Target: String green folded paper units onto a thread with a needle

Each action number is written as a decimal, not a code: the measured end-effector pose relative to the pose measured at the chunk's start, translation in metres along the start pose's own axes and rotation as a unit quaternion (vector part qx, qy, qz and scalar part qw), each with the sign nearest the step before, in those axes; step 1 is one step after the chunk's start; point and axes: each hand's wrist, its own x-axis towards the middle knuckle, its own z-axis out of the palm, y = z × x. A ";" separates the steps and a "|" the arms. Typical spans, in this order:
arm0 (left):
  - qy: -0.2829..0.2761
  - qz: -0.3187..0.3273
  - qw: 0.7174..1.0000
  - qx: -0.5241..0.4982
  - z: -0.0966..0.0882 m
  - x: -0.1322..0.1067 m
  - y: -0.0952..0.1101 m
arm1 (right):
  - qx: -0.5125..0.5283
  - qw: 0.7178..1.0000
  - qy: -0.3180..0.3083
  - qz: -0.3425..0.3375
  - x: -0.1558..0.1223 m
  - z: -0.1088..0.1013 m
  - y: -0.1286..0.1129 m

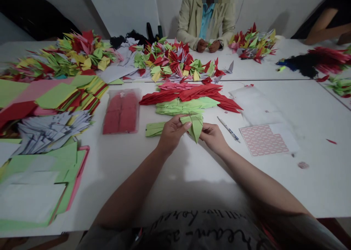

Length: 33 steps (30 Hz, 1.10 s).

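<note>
A folded light-green paper piece [195,126] hangs point-down between both my hands above the white table [192,173]. My left hand [171,133] pinches its upper left edge with fingers closed. My right hand [213,136] grips its right side, fingers curled. Just behind lie a flat green folded piece [155,129], a row of green folded pieces [185,106] and a row of red ones [192,93].
Stacks of coloured paper sheets [55,96] and white folded pieces [49,127] lie at the left. A red packet [121,111], a pen [228,129] and a sticker sheet [261,139] are nearby. Heaps of folded pieces [175,61] cover the far table, where another person's hands [208,45] fold paper.
</note>
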 end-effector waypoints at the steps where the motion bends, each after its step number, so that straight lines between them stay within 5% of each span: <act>1: -0.002 -0.001 1.000 0.004 0.000 0.000 0.000 | 0.002 1.000 0.011 -0.002 0.000 0.000 0.000; 18: -0.021 0.046 0.981 0.189 -0.008 -0.003 0.004 | 0.040 0.992 0.107 -0.062 -0.002 0.002 0.000; 27: -0.017 0.068 0.973 0.218 -0.009 -0.004 0.012 | 0.127 0.990 0.060 -0.022 0.003 0.002 0.015; 33: -0.008 0.088 0.964 0.251 -0.007 -0.006 0.017 | 0.073 0.995 0.061 -0.023 0.003 0.000 0.016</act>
